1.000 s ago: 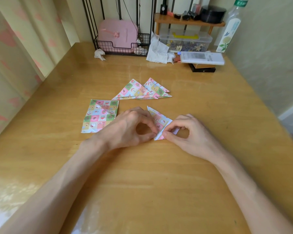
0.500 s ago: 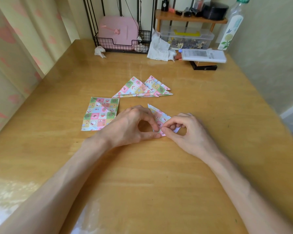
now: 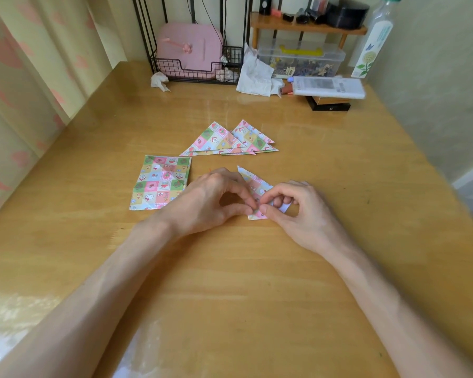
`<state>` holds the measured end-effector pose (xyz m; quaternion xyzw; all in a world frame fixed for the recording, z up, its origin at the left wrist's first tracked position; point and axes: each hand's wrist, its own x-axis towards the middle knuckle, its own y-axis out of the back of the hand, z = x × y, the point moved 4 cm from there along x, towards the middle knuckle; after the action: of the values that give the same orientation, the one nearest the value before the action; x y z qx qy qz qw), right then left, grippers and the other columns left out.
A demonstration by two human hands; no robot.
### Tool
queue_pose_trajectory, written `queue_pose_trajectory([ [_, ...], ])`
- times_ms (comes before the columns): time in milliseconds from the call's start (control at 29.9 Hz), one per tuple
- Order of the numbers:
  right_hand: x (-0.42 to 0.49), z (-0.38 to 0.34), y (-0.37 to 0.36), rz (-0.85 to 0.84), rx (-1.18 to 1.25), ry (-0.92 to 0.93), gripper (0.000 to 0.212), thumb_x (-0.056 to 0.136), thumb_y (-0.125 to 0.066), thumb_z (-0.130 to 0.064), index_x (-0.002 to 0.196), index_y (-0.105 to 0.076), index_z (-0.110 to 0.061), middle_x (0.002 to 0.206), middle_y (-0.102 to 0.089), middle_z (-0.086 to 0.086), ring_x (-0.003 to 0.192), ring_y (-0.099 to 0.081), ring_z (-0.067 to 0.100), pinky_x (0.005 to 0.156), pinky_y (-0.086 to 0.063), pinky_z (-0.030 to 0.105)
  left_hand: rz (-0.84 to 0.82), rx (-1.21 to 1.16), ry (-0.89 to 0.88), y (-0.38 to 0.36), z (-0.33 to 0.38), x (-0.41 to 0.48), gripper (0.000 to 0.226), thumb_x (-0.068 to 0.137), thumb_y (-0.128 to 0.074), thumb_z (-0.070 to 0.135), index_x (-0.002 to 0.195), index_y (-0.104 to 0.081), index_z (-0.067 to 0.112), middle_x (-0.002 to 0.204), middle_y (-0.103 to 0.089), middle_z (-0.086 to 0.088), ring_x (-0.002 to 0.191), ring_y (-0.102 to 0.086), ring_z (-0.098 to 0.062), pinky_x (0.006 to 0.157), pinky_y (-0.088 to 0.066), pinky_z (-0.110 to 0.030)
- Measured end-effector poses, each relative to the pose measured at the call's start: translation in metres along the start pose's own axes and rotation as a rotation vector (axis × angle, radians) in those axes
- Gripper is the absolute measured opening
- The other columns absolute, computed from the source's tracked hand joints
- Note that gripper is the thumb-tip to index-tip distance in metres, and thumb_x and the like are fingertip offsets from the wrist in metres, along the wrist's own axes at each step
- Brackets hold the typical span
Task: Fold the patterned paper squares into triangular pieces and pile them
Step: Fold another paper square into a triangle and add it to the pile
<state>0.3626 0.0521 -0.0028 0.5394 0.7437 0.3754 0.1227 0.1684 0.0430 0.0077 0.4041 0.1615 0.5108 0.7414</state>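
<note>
Folded piece (image 3: 253, 184): just right of the square stack (image 3: 160, 184), flat on the table (image 3: 257, 282).
Left hand (image 3: 210, 200): thumb and forefinger pinching the piece's near corner.
Right hand (image 3: 298, 211): pinching the same corner from the other side, fingertips meeting the left's.
Key relation: piece stretching away from the pinch, long axis near-to-far, far tip aimed at the triangle pile (image 3: 230, 140).
Triangle pile: beyond the square stack and to its right, apart from the piece; both hands about equally near.
Likely step: pressing the last crease, judging by the grip.
Paper: thin, patchwork print in pink, green and blue, white reverse peeking under the right fingers.
Table: glossy wood, slippery-looking.
</note>
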Motion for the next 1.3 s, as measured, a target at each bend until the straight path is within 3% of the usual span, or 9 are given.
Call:
queue_pose_trajectory([
  [167, -0.0016, -0.0008, -0.0006, -0.011, -0.018, -0.022, 0.007, 0.087, -0.078, -0.030, 0.088, -0.073, -0.034, 0.081, -0.061, -0.011, 0.091, -0.050, 0.012, 0.085, -0.042, 0.023, -0.016, 0.003, 0.007, 0.0022, 0.0005, -0.0012, 0.016, 0.091, -0.076, 0.025, 0.101, -0.079, 0.037, 0.106, -0.065, 0.018, 0.114, -0.053, -0.007, 0.103, -0.043, -0.042],
  [301, -0.0017, -0.0022, -0.0007, -0.008, -0.022, -0.022, 0.008, 0.088, -0.077, -0.027, 0.088, -0.073, -0.034, 0.081, -0.060, -0.011, 0.091, -0.050, 0.011, 0.085, -0.042, 0.024, 0.002, -0.007, 0.013, 0.0012, 0.0008, -0.0008, 0.009, 0.090, -0.075, 0.039, 0.098, -0.079, 0.036, 0.103, -0.066, 0.020, 0.113, -0.053, -0.005, 0.104, -0.043, -0.040],
  [468, -0.0017, -0.0024, -0.0004, -0.005, -0.021, -0.025, 0.009, 0.088, -0.076, -0.025, 0.089, -0.073, -0.034, 0.081, -0.060, -0.011, 0.092, -0.051, 0.012, 0.084, -0.043, 0.025, 0.065, 0.022, 0.026, -0.0028, 0.0026, 0.0001, 0.024, 0.079, -0.076, 0.059, 0.092, -0.077, 0.039, 0.098, -0.065, 0.022, 0.109, -0.051, 0.000, 0.099, -0.042, -0.030],
  [769, -0.0011, -0.0028, -0.0013, -0.016, -0.007, -0.054, 0.011, 0.090, -0.076, -0.024, 0.091, -0.072, -0.035, 0.084, -0.061, -0.012, 0.094, -0.050, 0.007, 0.081, -0.040, 0.018, 0.053, 0.002, 0.042, -0.0022, 0.0012, 0.0014, 0.023, 0.077, -0.078, 0.057, 0.091, -0.077, 0.040, 0.100, -0.066, 0.023, 0.111, -0.052, -0.002, 0.101, -0.043, -0.034],
  [1137, 0.0002, -0.0035, -0.0057, -0.009, -0.017, -0.082, 0.013, 0.093, -0.071, -0.021, 0.092, -0.071, -0.034, 0.086, -0.058, -0.012, 0.094, -0.046, 0.009, 0.097, -0.042, 0.039, 0.033, -0.013, 0.059, -0.0011, 0.0029, 0.0005, 0.019, 0.078, -0.081, 0.051, 0.092, -0.077, 0.040, 0.100, -0.065, 0.024, 0.112, -0.051, -0.004, 0.102, -0.043, -0.033],
  [1304, 0.0004, -0.0035, -0.0063, -0.023, -0.026, -0.075, 0.014, 0.093, -0.071, -0.021, 0.096, -0.069, -0.035, 0.089, -0.058, -0.011, 0.095, -0.044, 0.005, 0.098, -0.039, 0.036, 0.037, -0.001, 0.068, -0.0006, 0.0015, 0.0007, 0.020, 0.077, -0.082, 0.052, 0.092, -0.077, 0.040, 0.098, -0.064, 0.023, 0.111, -0.049, -0.004, 0.101, -0.041, -0.031],
])
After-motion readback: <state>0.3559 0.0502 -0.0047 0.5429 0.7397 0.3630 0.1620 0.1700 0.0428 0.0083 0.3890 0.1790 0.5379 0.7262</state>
